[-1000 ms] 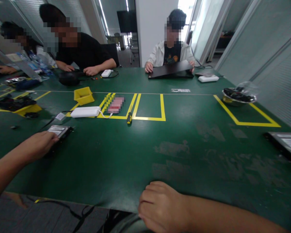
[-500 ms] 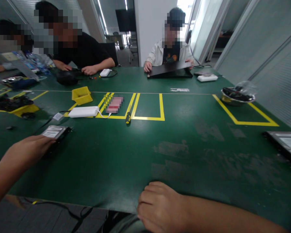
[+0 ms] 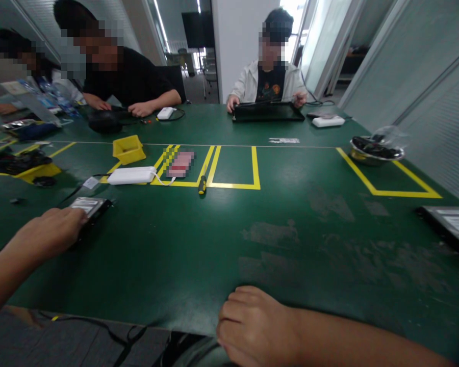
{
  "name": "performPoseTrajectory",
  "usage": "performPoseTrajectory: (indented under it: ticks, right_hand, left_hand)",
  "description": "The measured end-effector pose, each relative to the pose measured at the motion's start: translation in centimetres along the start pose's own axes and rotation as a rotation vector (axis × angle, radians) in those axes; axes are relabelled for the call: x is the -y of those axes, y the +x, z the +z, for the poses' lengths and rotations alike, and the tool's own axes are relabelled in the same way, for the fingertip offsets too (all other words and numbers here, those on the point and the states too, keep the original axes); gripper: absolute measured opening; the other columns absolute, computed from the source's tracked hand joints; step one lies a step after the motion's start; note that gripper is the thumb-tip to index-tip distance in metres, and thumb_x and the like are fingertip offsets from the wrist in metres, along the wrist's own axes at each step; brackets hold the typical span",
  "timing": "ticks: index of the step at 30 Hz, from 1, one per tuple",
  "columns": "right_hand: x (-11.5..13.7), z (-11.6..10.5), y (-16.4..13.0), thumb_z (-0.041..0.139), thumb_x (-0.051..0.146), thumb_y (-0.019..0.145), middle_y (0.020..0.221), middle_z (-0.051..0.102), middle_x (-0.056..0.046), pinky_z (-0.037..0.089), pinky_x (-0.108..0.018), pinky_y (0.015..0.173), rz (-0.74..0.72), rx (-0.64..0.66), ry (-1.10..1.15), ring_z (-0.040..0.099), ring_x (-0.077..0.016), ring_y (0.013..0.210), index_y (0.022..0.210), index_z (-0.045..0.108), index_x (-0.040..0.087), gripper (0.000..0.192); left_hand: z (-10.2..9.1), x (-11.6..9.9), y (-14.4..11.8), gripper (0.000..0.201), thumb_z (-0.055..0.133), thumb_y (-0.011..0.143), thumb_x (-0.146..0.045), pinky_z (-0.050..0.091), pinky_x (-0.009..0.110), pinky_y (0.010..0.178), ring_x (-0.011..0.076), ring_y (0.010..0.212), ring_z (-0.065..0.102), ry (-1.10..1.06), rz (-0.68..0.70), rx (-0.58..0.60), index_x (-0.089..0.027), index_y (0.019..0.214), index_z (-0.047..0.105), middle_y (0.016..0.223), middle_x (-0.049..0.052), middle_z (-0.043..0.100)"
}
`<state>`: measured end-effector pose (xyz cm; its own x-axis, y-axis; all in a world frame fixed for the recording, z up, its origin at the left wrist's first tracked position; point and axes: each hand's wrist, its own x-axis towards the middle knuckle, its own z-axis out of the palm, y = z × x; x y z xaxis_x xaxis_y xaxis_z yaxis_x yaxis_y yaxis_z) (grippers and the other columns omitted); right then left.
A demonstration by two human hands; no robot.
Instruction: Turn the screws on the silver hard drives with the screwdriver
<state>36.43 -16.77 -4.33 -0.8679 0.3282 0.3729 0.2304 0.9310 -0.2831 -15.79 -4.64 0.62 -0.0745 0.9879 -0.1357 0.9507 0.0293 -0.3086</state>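
At the left, my left hand (image 3: 59, 229) is closed over the near end of a hard drive (image 3: 90, 205), which has a silver top with a white label and black sides. My fingers cover part of that drive. My right hand (image 3: 252, 323) rests at the table's near edge with its fingers curled in, and nothing shows in it. A second hard drive (image 3: 453, 227) lies at the far right, cut off by the picture's edge. A yellow-and-black screwdriver (image 3: 202, 184) lies farther back on the green table (image 3: 176, 244).
Beyond the left drive are a white power strip (image 3: 132, 176), a yellow bin (image 3: 129, 149) and a blurred pink device (image 3: 181, 164). A metal bowl (image 3: 377, 153) of dark parts stands back right. Across the table, a person holds a black panel (image 3: 268, 112); others sit at left.
My left hand has shifted slightly on the hard drive, its wrist a bit lower. My right hand stays put. Across the table, the person's raised black sheet has tilted out of its earlier position.
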Motion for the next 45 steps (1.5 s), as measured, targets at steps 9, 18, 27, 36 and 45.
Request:
performPoseTrajectory:
  ticks: [9,18,27,36,45]
  right_hand:
    - [0.1,-0.1,0.1,0.054,0.029,0.088,0.068,0.056,0.002,0.03,-0.033,0.06,-0.001,0.017,-0.011,0.046,-0.0138,0.061,0.072,0.05,0.021,0.018]
    - [0.0,-0.2,0.1,0.052,0.029,0.09,0.068,0.056,0.002,0.029,-0.032,0.06,-0.004,0.017,-0.006,0.046,-0.014,0.061,0.072,0.05,0.021,0.02]
    - [0.0,-0.3,0.1,0.052,0.029,0.089,0.069,0.055,0.002,0.029,-0.033,0.06,0.0,0.009,0.01,0.044,-0.0142,0.062,0.073,0.051,0.021,0.018]
    - [0.0,-0.2,0.1,0.053,0.029,0.089,0.069,0.055,0.002,0.027,-0.033,0.06,0.003,0.026,0.003,0.043,-0.0142,0.063,0.074,0.05,0.021,0.018]
    - [-0.1,0.0,0.0,0.053,0.028,0.089,0.069,0.055,0.003,0.026,-0.033,0.06,0.0,0.02,-0.006,0.043,-0.0141,0.063,0.074,0.049,0.021,0.017]
  left_hand:
    - [-2.6,-3.2,-1.7,0.036,0.033,0.087,-0.021,0.047,0.048,0.073,0.0379,0.095,0.061,0.319,0.075,0.027,-0.009,0.098,0.064,0.101,0.022,0.067]
    - [-2.6,-4.2,-1.8,0.039,0.029,0.09,-0.02,0.047,0.046,0.071,0.0389,0.091,0.067,0.277,-0.044,0.066,-0.005,0.104,0.063,0.099,0.026,0.069]
    - [-2.0,-3.8,-1.6,0.036,0.032,0.091,-0.023,0.047,0.045,0.067,0.0396,0.088,0.068,0.223,-0.046,0.047,-0.006,0.1,0.063,0.097,0.026,0.07]
    - [-1.8,-5.2,0.5,0.049,0.024,0.098,-0.041,0.047,0.04,0.077,0.0315,0.089,0.063,0.117,0.038,-0.052,-0.01,0.099,0.063,0.1,0.021,0.067]
    - [-0.5,3.7,5.1,0.061,0.04,0.09,-0.05,0.049,0.037,0.078,0.032,0.096,0.062,-0.083,-0.44,0.089,-0.011,0.13,0.063,0.116,0.019,0.069]
